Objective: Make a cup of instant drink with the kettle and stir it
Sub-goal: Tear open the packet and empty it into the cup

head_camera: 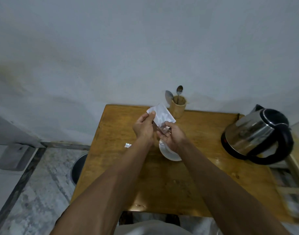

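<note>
A silver sachet (pixel 159 116) is tilted in the air over a white cup on a saucer (pixel 169 154), which my forearms mostly hide. My left hand (pixel 143 127) pinches the sachet's upper left corner. My right hand (pixel 171 134) grips its lower end just above the cup. A steel kettle with a black handle (pixel 257 134) stands on its base at the table's right edge. Two spoons (pixel 179 91) stick up from a wooden holder (pixel 178 106) at the back of the wooden table (pixel 162 184).
A small torn silver scrap (pixel 128 145) lies on the table left of my left arm. A dark round bin (pixel 77 168) stands on the floor by the table's left edge. The wall runs right behind the table. Slatted furniture (pixel 291 184) adjoins the right side.
</note>
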